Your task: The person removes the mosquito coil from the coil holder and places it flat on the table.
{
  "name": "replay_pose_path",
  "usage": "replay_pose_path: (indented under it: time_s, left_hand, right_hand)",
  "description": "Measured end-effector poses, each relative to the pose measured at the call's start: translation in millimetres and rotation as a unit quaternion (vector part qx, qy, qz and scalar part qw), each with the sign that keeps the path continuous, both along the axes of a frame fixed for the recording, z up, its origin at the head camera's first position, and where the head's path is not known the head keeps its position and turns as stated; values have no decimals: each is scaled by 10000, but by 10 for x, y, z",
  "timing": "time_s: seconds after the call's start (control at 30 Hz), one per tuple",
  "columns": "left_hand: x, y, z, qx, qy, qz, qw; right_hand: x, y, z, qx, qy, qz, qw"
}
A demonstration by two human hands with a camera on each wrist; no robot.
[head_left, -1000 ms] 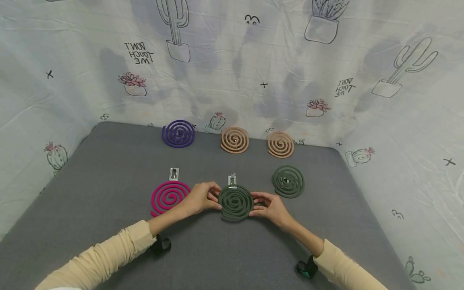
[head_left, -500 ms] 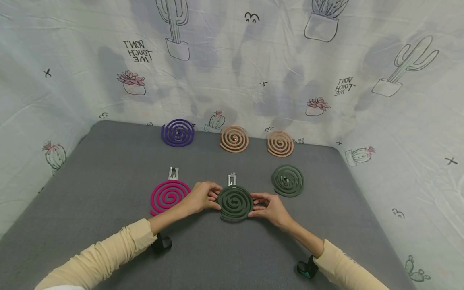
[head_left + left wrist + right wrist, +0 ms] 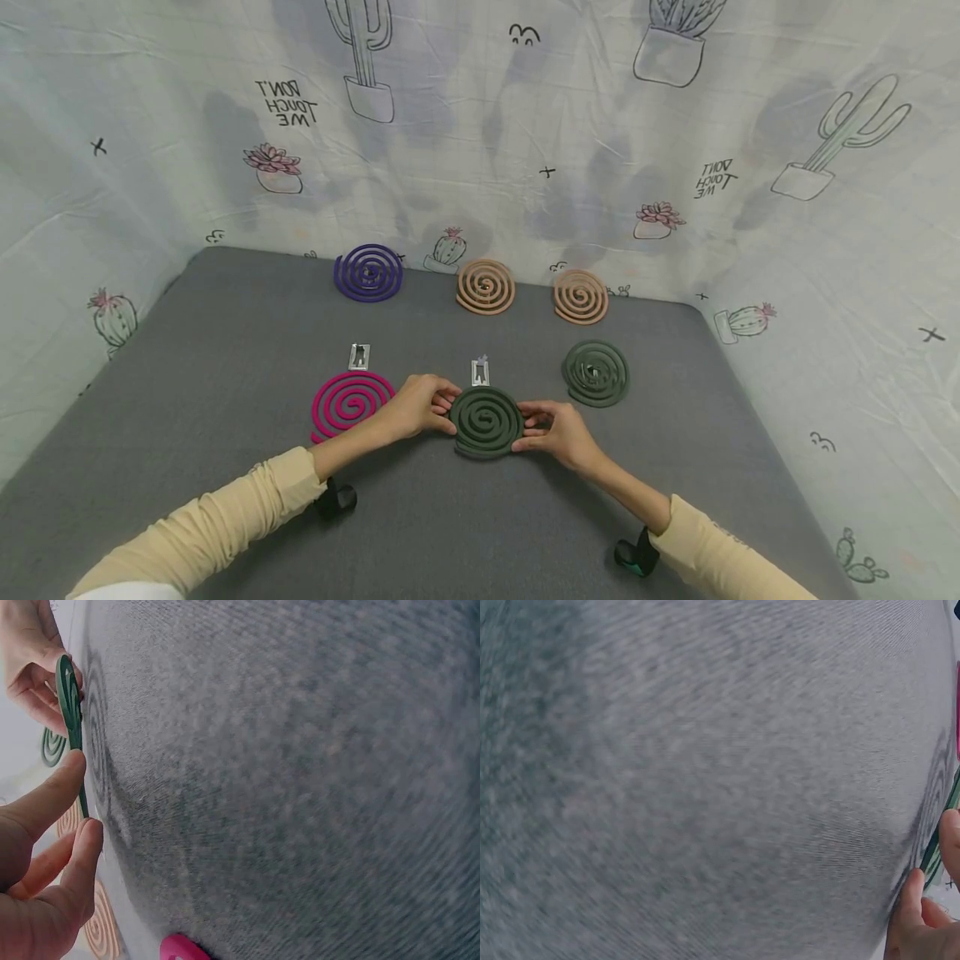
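Note:
A dark green mosquito coil (image 3: 486, 421) is held between both hands in the head view. My left hand (image 3: 412, 408) pinches its left edge with thumb and fingers, while the right hand (image 3: 562, 435) pinches the opposite edge. In the left wrist view the coil (image 3: 69, 697) appears edge-on, with a shadow on the grey surface beside it and a gap between, so it is slightly raised. The right wrist view catches only a sliver of the coil (image 3: 931, 851) at its right border. Just beyond the coil lies a small silver metal stand (image 3: 480, 372).
A pink coil (image 3: 354, 404) lies by the left forearm, with another metal stand (image 3: 359, 357) behind it. Another green coil (image 3: 596, 373) is at right. Along the back are a purple coil (image 3: 368, 273) and two tan coils. A printed cloth (image 3: 480, 142) hangs behind the table.
The held green coil has shifted very slightly toward the person or downward, and its far edge now covers less of the metal stand. Both hands keep their pinch.

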State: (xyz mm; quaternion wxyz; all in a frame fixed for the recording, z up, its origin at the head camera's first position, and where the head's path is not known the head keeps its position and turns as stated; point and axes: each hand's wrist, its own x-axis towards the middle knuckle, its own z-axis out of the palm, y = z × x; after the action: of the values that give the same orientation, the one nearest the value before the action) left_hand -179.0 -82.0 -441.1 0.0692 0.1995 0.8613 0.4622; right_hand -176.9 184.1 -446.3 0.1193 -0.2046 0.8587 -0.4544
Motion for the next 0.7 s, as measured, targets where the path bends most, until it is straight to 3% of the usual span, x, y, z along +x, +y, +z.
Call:
replay_pose_path:
  time_s: [0.27, 0.7]
  left_hand:
    - [-7, -22, 50, -314, 274, -167, 9990]
    - [-24, 8, 83, -525, 116, -190, 9984]
  right_hand:
    - [1, -34, 109, 380, -8, -4, 9993]
    - [8, -107, 187, 713, -62, -193, 9972]
